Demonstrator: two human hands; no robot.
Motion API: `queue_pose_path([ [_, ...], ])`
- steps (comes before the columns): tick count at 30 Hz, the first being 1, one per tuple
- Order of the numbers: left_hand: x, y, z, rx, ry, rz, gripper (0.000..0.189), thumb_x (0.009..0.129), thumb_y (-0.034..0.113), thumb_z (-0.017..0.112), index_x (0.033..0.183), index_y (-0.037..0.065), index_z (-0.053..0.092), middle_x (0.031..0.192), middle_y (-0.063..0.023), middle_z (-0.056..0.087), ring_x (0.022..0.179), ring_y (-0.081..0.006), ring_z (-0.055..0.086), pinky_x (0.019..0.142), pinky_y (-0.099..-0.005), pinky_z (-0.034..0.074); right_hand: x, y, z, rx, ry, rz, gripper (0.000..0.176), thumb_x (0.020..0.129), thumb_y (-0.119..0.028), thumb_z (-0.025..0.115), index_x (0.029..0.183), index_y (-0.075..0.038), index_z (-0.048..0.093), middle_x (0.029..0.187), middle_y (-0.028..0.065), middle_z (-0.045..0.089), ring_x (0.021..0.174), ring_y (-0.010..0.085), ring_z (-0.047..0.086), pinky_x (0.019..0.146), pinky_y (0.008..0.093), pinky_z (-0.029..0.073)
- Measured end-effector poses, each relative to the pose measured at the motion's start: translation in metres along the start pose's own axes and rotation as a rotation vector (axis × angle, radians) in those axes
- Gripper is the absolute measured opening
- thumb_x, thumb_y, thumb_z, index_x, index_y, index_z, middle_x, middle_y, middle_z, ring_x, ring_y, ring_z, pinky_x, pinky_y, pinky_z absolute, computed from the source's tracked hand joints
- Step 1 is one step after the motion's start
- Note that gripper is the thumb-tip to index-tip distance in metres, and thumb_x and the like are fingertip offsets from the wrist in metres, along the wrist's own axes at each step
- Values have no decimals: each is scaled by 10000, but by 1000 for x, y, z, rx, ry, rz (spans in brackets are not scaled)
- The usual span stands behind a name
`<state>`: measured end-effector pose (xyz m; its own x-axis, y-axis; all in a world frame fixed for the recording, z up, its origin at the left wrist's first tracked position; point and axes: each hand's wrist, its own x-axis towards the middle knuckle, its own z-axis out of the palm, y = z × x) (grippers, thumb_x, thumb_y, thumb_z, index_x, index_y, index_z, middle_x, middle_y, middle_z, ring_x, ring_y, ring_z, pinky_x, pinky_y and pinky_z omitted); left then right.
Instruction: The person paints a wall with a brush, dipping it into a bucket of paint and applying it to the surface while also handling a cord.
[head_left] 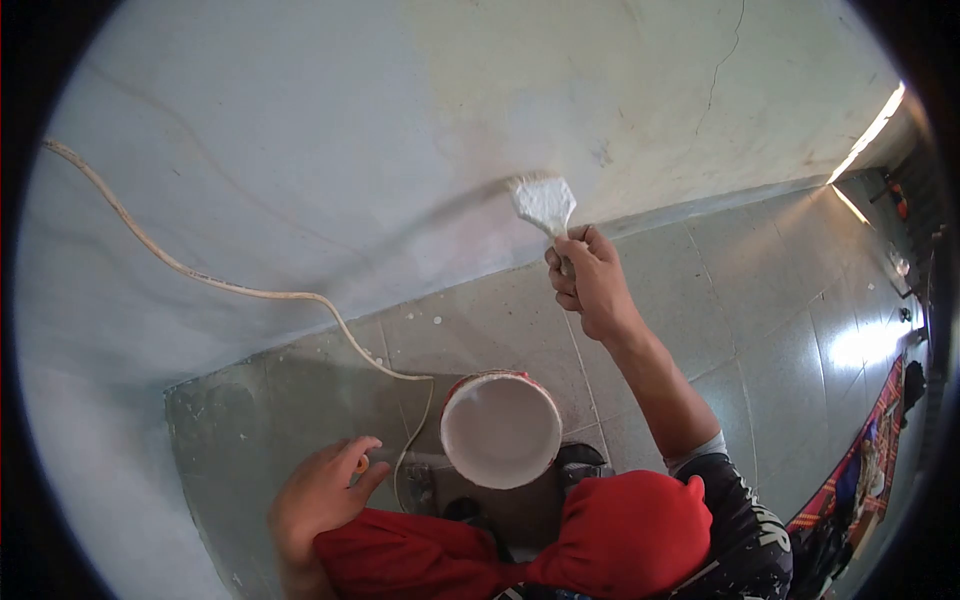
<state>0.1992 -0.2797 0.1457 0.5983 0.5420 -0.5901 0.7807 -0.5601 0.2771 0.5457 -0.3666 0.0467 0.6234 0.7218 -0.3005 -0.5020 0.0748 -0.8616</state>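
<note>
My right hand is closed around the handle of a paintbrush. White paint coats the brush head, and its bristle tips are right at the wall, low down above the floor edge. A bucket of whitish paint stands on the floor between my feet, with paint smeared around its rim. My left hand hangs by my knee, left of the bucket. Its thumb is apart from the loosely bent fingers, and a small orange spot shows between them.
A pale cable runs from the wall down to the floor beside the bucket. Grey tiles meet the wall at a low skirting. Patterned red cloth lies at the right, near dark objects. A thin crack marks the upper wall.
</note>
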Motion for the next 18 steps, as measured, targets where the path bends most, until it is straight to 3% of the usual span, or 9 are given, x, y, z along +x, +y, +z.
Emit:
queue_pose_path([
  [3,2,1,-2,-6,5,25,409,985,410,570,1199,65,621,1176,-159,671,1103,-335,632,934,-396,487,-9,3,-4,-8,-72,-78,166,987,-136,512,1066,-38,402,815,36,524,535,59,408,407,236,284],
  [7,-1,3,-1,-8,24,36,397,981,395,579,1202,67,618,1166,-155,673,1095,-339,633,933,-399,487,8,52,-23,1,-56,-14,170,983,-136,510,1060,-32,399,817,42,523,516,64,399,398,237,278],
  [12,-6,-1,0,-6,34,31,389,979,384,585,1204,68,615,1153,-155,675,1086,-340,635,929,-402,488,45,127,-53,-103,217,326,132,953,-108,496,1039,-43,419,825,64,515,551,84,420,394,234,286],
  [18,-6,-3,2,-21,41,65,393,979,373,589,1211,57,608,1152,-169,672,1084,-340,636,931,-405,487,57,108,-53,-11,99,334,236,952,-136,529,1131,-16,432,867,89,520,580,119,472,428,268,356],
])
